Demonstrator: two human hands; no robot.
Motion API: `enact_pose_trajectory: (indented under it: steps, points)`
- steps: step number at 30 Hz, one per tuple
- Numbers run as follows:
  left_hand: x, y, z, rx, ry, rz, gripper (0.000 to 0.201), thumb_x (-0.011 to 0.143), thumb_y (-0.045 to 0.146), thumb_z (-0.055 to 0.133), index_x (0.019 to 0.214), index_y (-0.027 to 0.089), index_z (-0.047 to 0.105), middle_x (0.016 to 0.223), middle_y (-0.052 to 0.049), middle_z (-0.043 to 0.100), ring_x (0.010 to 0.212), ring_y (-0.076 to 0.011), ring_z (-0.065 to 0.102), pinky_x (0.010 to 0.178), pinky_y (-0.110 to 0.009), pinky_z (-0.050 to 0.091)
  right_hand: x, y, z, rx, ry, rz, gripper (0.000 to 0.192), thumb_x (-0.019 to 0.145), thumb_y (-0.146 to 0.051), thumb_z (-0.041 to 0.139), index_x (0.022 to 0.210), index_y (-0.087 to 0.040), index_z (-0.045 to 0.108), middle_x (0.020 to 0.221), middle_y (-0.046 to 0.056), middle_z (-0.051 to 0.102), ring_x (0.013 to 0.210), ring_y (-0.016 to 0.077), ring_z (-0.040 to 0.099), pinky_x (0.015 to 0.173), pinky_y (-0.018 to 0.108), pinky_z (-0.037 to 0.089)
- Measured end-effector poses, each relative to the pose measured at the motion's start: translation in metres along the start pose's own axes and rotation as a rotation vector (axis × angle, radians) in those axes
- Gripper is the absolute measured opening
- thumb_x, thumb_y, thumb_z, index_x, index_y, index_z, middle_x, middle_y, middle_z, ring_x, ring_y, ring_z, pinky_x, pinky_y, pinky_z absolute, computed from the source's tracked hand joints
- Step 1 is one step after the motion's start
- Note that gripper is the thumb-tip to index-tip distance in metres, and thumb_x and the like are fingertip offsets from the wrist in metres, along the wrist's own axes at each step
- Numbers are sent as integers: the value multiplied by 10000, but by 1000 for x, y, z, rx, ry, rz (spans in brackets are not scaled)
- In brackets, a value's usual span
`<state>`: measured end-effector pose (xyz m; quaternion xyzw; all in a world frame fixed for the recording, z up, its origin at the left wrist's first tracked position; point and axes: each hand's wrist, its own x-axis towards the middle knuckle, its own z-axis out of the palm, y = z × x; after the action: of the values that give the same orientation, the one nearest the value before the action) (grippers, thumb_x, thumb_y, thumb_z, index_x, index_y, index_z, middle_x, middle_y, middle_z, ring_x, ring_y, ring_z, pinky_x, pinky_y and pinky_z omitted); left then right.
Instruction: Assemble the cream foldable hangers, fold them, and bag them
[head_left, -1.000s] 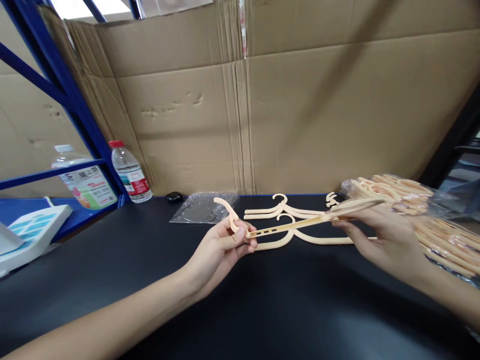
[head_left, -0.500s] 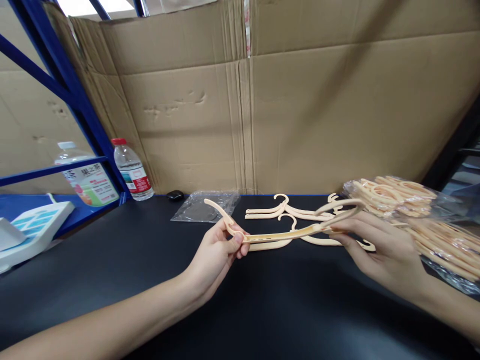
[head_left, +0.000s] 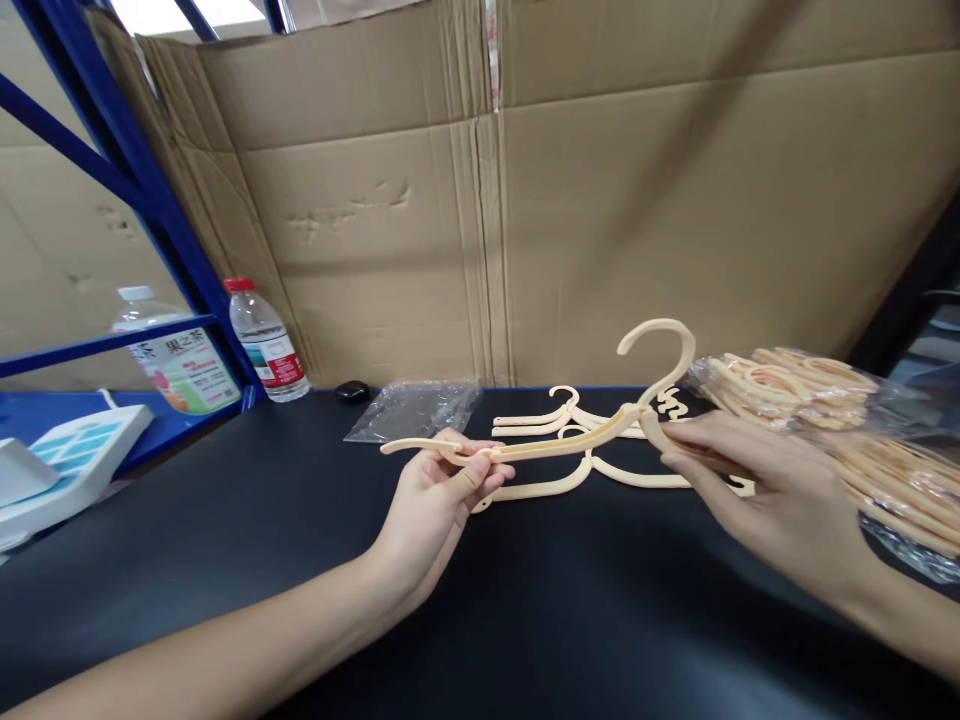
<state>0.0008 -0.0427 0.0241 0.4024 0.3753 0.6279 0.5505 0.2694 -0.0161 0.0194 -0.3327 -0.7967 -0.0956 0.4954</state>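
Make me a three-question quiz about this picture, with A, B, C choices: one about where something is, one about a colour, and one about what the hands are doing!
1. Where does the red-capped water bottle stand?
A. at the back left, beside the blue rack post
B. on top of the bagged hangers
C. between the two hands

2. What colour is the tabletop?
A. white
B. black
C. green

3. How is the cream plastic hanger held?
A. it lies flat, untouched
B. only the left hand grips it
C. the left hand and the right hand each grip one end, its hook pointing up

Answers:
1 A: the bottle stands against the cardboard next to the blue post.
2 B: the bare surface is dark black.
3 C: fingers of both hands close on the hanger's arms, and the hook rises above them.
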Motion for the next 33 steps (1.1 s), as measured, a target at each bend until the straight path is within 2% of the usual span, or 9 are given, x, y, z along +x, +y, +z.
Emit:
enact_pose_trajectory:
  steps: [4,5,7,8,10,12,18,25,33]
  points:
    - [-12,-4,6,129,-9,-107,194,731,270,751,818,149,627,908,-40,653,705,-125,662,695,-228,546,3,10,-2,62,-55,135,150,853,-253,604,990,-222,658,874,32,691,750,178,656,679,287,550]
    - [-18,-5,8,233,-70,-149,178,757,276,721,848,153,630,961,-62,657,715,-138,663,686,-246,552,5,12,-3,94,-86,171,150,853,-274,603,980,-218,660,870,32,689,747,175,656,669,279,553]
    - [-34,-6,13,527,-355,-182,155,767,250,691,887,162,647,955,-98,674,726,-189,668,644,-293,557,10,14,-6,162,-182,240,167,853,-311,593,966,-206,659,843,34,687,725,170,655,622,262,554]
    - [-41,-5,15,685,-466,-34,116,790,227,659,896,179,662,971,-105,680,818,-218,666,692,-307,551,12,15,-8,191,-241,269,179,852,-322,584,959,-198,656,819,35,685,702,167,651,586,252,548]
    - [-53,-3,17,912,-868,251,196,833,180,605,1015,207,673,1121,-136,672,1014,-279,627,873,-382,501,16,14,-9,219,-362,299,178,848,-321,565,927,-185,649,767,35,675,654,160,636,523,239,524]
    - [-58,0,18,1073,-1025,441,281,889,175,529,1142,225,639,1191,-146,657,1122,-315,575,952,-433,441,16,13,-9,203,-468,302,140,837,-290,553,866,-185,642,739,29,666,637,155,623,516,239,506]
    - [-53,-2,14,1317,-836,588,411,855,324,616,1249,207,589,1301,-143,590,1222,-351,503,1035,-488,367,4,14,-2,32,-744,250,93,786,-170,563,723,-204,622,690,4,642,620,150,596,592,267,472]
    - [-50,-5,11,1594,-782,456,581,859,446,557,1356,150,496,1407,-182,467,1269,-406,442,1039,-597,332,-1,17,4,-28,-762,236,74,791,-153,594,753,-200,638,796,23,612,735,167,586,677,291,456]
    - [-34,-23,-13,1539,-664,511,606,884,441,525,1433,238,371,1500,-113,354,1371,-365,302,1102,-579,249,-9,26,19,25,-636,229,90,855,-150,561,893,-190,633,922,41,597,817,164,591,715,286,467]
